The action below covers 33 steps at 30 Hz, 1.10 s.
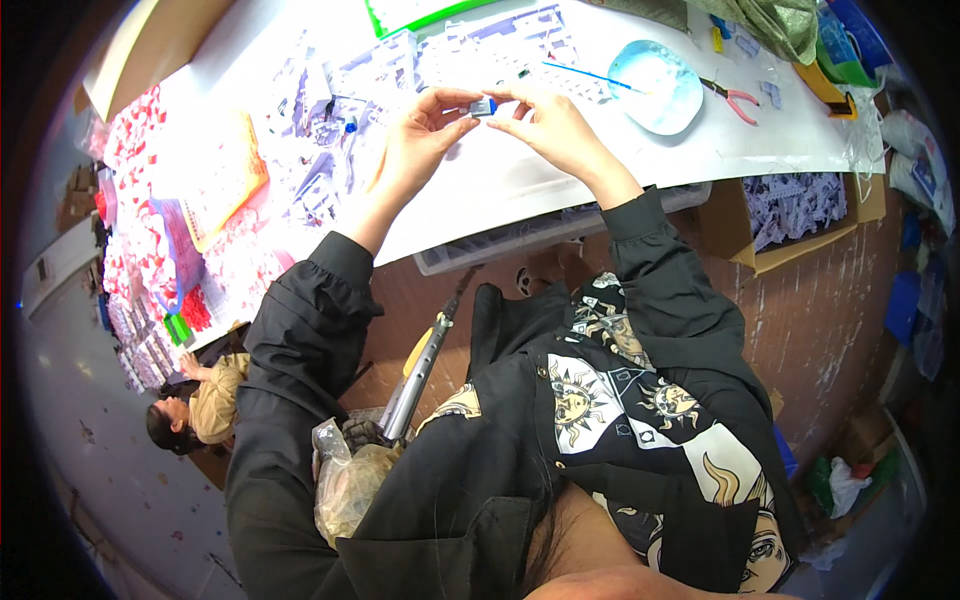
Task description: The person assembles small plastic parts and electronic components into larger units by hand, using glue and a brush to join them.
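Over the white table (560,170), I hold a small grey and blue plastic piece (483,106) between my two hands. My left hand (425,140) pinches its grey side with thumb and forefinger. Thumb and fingers of my right hand (560,130) close on its blue end. Pale purple plastic parts (325,140) lie loosely heaped beyond and to the left of my hands. To the right of my right hand stands a light blue bowl (670,75), with a thin blue stick (585,73) resting across its rim.
Red-handled pliers (738,100) lie right of the bowl. A cardboard box (725,225) of purple parts stands below the table's right edge. Red and white pieces (135,190) and an orange-edged tray (235,180) cover the left end. Another person (215,405) is at lower left.
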### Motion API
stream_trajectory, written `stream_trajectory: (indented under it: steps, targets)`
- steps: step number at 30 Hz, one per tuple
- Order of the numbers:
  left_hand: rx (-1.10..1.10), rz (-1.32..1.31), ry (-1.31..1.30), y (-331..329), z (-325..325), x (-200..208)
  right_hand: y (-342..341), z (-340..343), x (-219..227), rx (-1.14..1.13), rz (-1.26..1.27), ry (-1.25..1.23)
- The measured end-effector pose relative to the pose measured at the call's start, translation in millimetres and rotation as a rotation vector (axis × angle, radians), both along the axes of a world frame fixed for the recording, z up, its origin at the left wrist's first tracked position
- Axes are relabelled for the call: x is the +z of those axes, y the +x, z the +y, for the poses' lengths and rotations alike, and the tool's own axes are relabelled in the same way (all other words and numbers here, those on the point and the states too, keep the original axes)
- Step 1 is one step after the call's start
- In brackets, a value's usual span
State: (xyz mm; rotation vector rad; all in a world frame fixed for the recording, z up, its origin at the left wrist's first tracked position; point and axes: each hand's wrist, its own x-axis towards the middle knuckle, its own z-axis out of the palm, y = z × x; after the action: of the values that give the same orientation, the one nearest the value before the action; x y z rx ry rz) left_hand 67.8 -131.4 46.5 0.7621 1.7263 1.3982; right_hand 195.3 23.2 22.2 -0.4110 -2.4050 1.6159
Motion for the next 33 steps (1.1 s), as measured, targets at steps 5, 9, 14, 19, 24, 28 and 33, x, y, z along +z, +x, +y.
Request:
stream_trajectory:
  steps: [5, 9, 14, 19, 24, 28, 33]
  targets:
    - [-0.022, 0.029, -0.033, -2, 1, -7, -4, -1, -6, 0.005, -0.084, -0.06]
    - [-0.021, -0.007, -0.081, -4, 4, -7, -3, -3, -16, -0.049, -0.022, -0.068]
    - [0.054, -0.157, -0.086, -12, 0, -23, 0, -4, -21, -0.092, -0.009, -0.059]
    - [0.096, -0.272, -0.112, -14, 5, -26, 1, -5, -23, -0.102, -0.021, -0.101]
    - [0.077, -0.217, -0.11, -15, 4, -31, -1, -8, -25, -0.141, 0.006, -0.053]
    - [-0.022, -0.129, -0.154, -22, 15, -27, 3, -6, -29, -0.191, -0.011, -0.134]
    - [0.077, 0.453, -0.268, -94, 43, -56, 12, -9, -26, -0.233, -0.022, -0.183]
